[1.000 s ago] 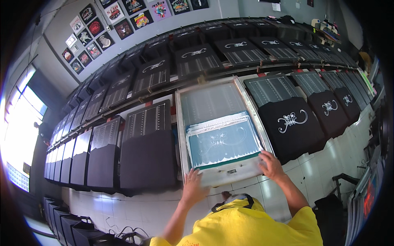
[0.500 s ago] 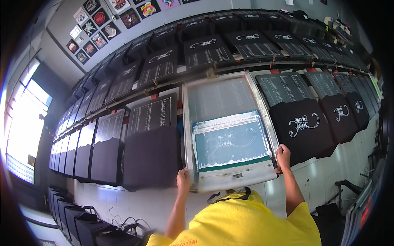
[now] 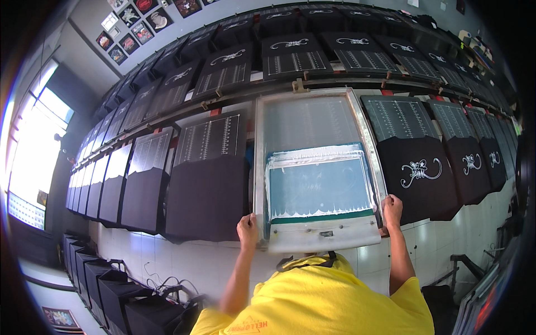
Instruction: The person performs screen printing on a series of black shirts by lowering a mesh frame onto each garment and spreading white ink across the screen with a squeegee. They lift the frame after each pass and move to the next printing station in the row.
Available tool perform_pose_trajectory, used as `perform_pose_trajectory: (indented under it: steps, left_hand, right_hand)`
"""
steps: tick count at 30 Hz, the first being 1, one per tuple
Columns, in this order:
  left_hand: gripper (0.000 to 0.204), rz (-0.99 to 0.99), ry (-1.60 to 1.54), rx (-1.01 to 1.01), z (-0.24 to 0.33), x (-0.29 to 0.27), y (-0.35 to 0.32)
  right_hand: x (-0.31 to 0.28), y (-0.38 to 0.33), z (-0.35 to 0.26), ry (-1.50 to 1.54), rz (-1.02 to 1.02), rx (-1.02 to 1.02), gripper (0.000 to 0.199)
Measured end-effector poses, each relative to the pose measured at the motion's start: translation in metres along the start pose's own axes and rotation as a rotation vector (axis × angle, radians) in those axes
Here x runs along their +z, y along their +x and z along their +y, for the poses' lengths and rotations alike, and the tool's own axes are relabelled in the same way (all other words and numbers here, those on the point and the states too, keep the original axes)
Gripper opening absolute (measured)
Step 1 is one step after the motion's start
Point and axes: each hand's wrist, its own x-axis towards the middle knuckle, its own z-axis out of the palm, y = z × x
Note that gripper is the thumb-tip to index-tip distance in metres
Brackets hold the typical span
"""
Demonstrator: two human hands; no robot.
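A screen-printing frame (image 3: 364, 146) lies in front of me over a board in the near row. Its blue mesh panel (image 3: 318, 187) is bordered with smeared white ink, and only a faint trace of a curled design shows in it. My left hand (image 3: 247, 231), fingers curled closed, grips the frame's near left corner. Closed on the frame's right side near its front end is my right hand (image 3: 392, 211). What lies under the frame is mostly hidden.
To the left a dark plain shirt (image 3: 206, 198) covers a board. On the right, a dark shirt (image 3: 421, 181) bears a white scroll design. A rail (image 3: 223, 99) runs behind the near row, with another row of boards beyond. Black angular stands (image 3: 111, 290) and cables are at lower left.
The whole view has shifted slightly, moving the frame and boards up and right in the picture. The curled design in the mesh looks fainter. Both hands keep their hold on the frame.
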Motion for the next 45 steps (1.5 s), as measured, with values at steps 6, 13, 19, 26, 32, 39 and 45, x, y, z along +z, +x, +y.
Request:
perform_pose_trajectory:
  steps: [6, 13, 19, 26, 32, 39, 45]
  left_hand:
    - [0.033, 0.043, -0.046, 0.029, -0.006, -0.005, -0.004]
    - [0.033, -0.004, -0.067, -0.018, -0.004, -0.047, -0.015]
    - [0.035, 0.090, -0.236, -0.100, -0.062, -0.101, 0.009]
    - [0.029, 0.127, -0.330, -0.094, -0.174, -0.194, 0.061]
    - [0.026, 0.146, -0.312, -0.100, -0.255, -0.266, 0.100]
    - [0.027, 0.159, -0.305, -0.039, -0.300, -0.292, 0.143]
    - [0.031, 0.138, -0.247, -0.043, -0.294, -0.300, 0.165]
  right_hand:
    - [-0.016, -0.003, -0.017, 0.055, -0.076, 0.114, 0.025]
    - [-0.018, -0.042, -0.012, 0.147, -0.035, 0.124, 0.027]
    - [0.029, -0.089, -0.063, 0.154, -0.064, 0.083, 0.029]
    - [0.141, -0.169, -0.140, 0.195, -0.035, 0.009, 0.025]
    - [0.228, -0.237, -0.192, 0.209, -0.078, 0.002, 0.023]
    - [0.277, -0.256, -0.219, 0.149, -0.068, 0.019, 0.024]
    - [0.291, -0.252, -0.231, 0.112, -0.041, -0.004, 0.023]
